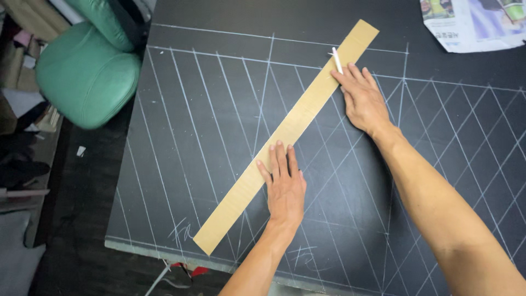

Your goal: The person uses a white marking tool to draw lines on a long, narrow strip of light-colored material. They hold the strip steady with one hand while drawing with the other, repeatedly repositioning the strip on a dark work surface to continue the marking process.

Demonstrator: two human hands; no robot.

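- Head view: a long, flat, tan cardboard strip (pixel 285 134) lies diagonally across a black sheet (pixel 219 66) ruled with white chalk lines.
- Left hand (pixel 284 183) presses flat on the strip's lower half, fingers together and extended.
- Right hand (pixel 361 98) rests near the strip's upper end, pinching a thin white chalk stick (pixel 337 59) against its edge.
- A green padded chair (pixel 85 71) stands off the sheet's left side.

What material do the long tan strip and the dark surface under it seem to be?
Long tan strip: probably cardboard or stiff paper, matte, flat, with straight cut edges. Dark surface: looks like black fabric or matte sheet; white chalk-like lines show on it. Which one, I cannot tell.
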